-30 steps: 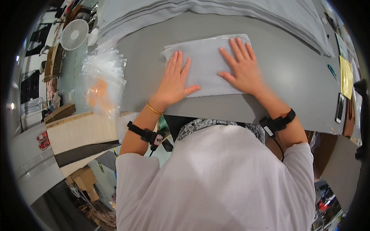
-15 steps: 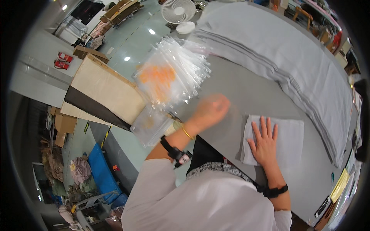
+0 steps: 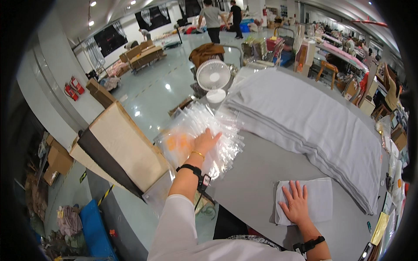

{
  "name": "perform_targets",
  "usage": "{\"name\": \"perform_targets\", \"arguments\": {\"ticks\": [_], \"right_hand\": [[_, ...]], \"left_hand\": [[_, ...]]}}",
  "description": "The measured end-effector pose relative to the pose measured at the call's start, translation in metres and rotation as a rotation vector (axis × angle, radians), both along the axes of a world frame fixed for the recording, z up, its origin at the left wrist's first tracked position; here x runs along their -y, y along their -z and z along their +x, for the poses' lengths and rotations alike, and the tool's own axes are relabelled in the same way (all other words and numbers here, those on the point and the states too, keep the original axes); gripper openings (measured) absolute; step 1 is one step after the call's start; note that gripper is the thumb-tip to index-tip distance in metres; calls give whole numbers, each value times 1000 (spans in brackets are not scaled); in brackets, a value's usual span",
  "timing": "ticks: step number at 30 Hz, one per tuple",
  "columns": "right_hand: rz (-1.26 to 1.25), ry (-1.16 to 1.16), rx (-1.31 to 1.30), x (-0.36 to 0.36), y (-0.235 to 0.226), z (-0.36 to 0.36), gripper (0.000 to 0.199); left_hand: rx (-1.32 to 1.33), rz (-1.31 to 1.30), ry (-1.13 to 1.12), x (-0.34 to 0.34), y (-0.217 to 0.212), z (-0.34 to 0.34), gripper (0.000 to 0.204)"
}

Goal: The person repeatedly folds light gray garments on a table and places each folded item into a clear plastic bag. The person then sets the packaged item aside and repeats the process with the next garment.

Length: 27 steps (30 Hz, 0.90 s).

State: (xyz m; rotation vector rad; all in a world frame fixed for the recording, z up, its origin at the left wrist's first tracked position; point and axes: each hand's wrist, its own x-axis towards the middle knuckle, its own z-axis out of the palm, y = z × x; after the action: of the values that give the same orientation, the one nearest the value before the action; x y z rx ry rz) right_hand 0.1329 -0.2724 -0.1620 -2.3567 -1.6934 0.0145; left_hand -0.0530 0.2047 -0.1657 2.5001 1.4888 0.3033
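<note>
My right hand (image 3: 297, 206) lies flat with fingers spread on a folded light-grey cloth (image 3: 321, 201) on the grey table. At the table's left side, my left hand (image 3: 206, 142) rests on a fanned pile of clear plastic bags (image 3: 224, 152). Its thumb stands apart from the forefinger; the other fingertips are hard to make out. No bag is visibly lifted. Orange marks show through the bags left of that hand.
A long stack of grey cloth (image 3: 305, 108) curves along the table's far and right side. Beyond the bags stands a white fan (image 3: 213, 75). A cream board-like box (image 3: 126, 145) borders the table's left edge. People walk on the floor far ahead.
My left hand has moved forward and left from over the table onto the plastic bags. The view has tilted up. My right hand stays on the folded cloth.
</note>
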Motion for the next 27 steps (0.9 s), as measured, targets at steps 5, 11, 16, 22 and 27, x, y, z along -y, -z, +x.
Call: {"name": "perform_targets", "arguments": {"ticks": [5,11,16,22,27], "right_hand": [[85,1,35,-8,21,12,64],[323,-50,-34,-5,-14,1,52],[497,-239,114,3,-97,-39,33],[385,-304,-14,28,-130,-59,18],[298,-342,-99,86,-105,-48,18]], "left_hand": [[-107,82,107,-2,19,-3,38],[393,255,293,40,-30,-12,29],[446,-125,938,222,-82,0,29],[443,-633,1010,329,-119,-7,17],[314,-659,1018,346,-114,-13,15]]}}
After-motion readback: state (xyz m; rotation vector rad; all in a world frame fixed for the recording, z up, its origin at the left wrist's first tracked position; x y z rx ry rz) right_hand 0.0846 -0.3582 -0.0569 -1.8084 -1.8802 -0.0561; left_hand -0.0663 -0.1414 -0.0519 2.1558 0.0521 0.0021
